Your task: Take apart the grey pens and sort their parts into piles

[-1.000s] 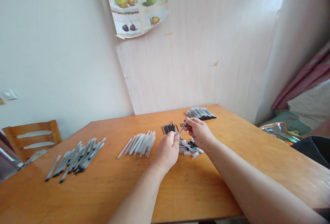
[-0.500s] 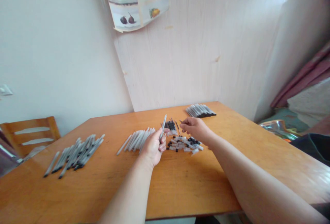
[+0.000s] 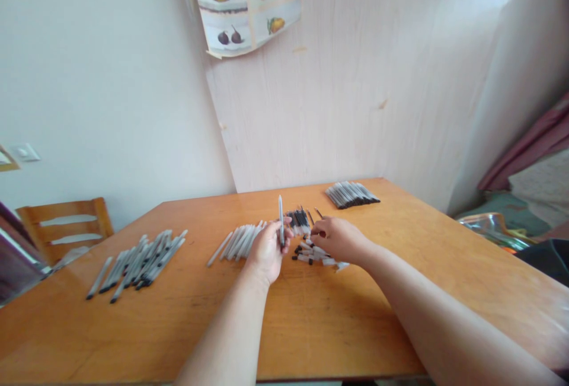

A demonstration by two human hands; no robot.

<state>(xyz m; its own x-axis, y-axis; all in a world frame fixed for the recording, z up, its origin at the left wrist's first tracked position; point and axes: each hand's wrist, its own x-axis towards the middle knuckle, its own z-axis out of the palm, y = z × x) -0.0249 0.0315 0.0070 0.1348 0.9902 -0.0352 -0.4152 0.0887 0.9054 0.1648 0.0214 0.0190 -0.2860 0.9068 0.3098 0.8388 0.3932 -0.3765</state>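
Observation:
My left hand [image 3: 268, 251] is closed around a slim clear pen [image 3: 281, 220] with a dark lower part, held nearly upright. Over a pile of white-and-black pen caps [image 3: 306, 254], my right hand [image 3: 338, 238] bends down with its fingers curled together. Whatever those fingertips may hold is hidden, and the hand covers part of the pile. Behind both hands lies a bunch of dark pen refills [image 3: 297, 220], with a couple of loose ones to its right. White pen barrels [image 3: 240, 241] lie side by side left of my left hand.
Pens with black ends [image 3: 137, 264] form a loose pile on the left of the wooden table [image 3: 302, 327]. Another neat row of black-ended pens [image 3: 352, 194] lies at the back right. A wooden chair [image 3: 66, 226] stands past the left edge; a wall rises behind.
My right hand has moved from beside the refills down over the caps. The pen in my left hand has turned more upright. The view has shifted slightly to the left.

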